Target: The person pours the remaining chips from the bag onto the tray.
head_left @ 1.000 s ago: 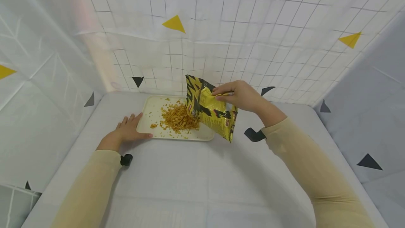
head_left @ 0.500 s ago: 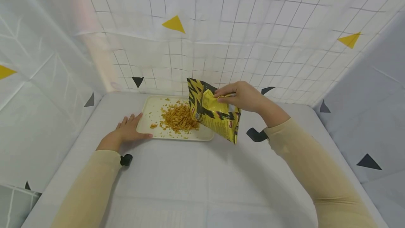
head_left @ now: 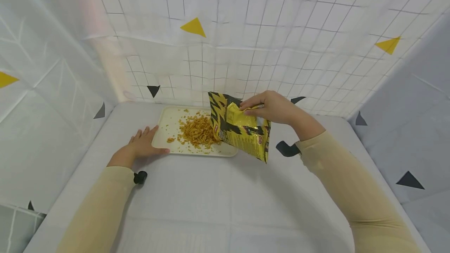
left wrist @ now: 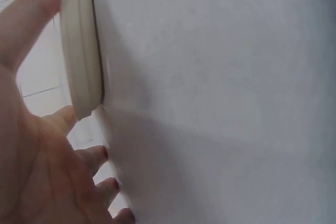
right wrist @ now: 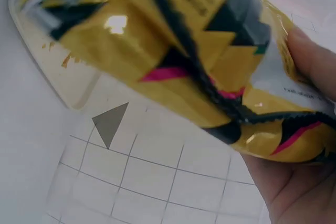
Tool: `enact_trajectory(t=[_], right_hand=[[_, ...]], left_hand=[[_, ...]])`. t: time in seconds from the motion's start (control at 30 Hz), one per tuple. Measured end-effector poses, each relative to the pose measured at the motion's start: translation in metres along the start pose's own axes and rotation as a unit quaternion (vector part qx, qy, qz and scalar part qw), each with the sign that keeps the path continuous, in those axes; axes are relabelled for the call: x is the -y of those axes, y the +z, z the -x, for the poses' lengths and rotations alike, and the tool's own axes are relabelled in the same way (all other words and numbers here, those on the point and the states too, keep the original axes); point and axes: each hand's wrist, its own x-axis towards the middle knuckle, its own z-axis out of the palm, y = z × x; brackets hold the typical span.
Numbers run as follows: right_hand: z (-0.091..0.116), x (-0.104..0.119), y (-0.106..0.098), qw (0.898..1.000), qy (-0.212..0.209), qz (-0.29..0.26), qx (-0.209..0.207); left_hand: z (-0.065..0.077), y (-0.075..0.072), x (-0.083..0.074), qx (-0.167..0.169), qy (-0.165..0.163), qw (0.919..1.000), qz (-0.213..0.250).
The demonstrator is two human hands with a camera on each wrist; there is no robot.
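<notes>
Two hands are in use at one tray [head_left: 166,114], which lies flat on the table [head_left: 197,198] near the back wall [head_left: 225,50]. The right hand [head_left: 274,106] grasps the bag [head_left: 239,126], a yellow and black foil pack, between thumb and fingers; in the head view the foil creases at the pinch. The bag is held tilted over the right part of the tray, its left end above the heap of snack pieces [head_left: 198,131] and its lower right corner beyond the tray rim, over the table. Contact between bag and heap cannot be determined.

The left hand [head_left: 143,143] is released: fingers extended and spread at the left end of the tray, thumb along the near edge. The left wrist view shows the thumb touching the outer side of the rim — the remaining fingers reach past the corner.

The snack pieces form one pile at the middle of the tray. Smaller crumbs lie scattered around it, mostly to the left.

Both arms wear beige sleeves [head_left: 351,190]; a black device [head_left: 140,177] sits at each wrist. Yellow triangles [head_left: 194,27] and dark triangles [head_left: 153,90] mark the wall, which carries a line grid.
</notes>
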Motion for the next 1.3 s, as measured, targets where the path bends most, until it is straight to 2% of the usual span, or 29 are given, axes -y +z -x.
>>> enact_trajectory(t=[0.37,0.63,1.03,1.3], right_hand=[[-0.005,0.004,0.002,0.999,-0.012,-0.010,-0.029],[-0.006,0.009,0.010,0.997,-0.013,-0.051,-0.050],[-0.012,0.014,0.018,0.999,-0.035,-0.021,-0.033],[-0.014,0.020,0.018,0.998,-0.044,-0.035,-0.029]], left_hand=[[0.000,0.001,0.001,0.000,-0.001,1.0000,0.002],[0.003,-0.001,-0.001,0.004,-0.001,1.0000,0.007],[0.005,-0.002,-0.004,0.004,-0.002,1.0000,0.003],[0.004,-0.001,-0.003,0.002,-0.002,1.0000,0.002]])
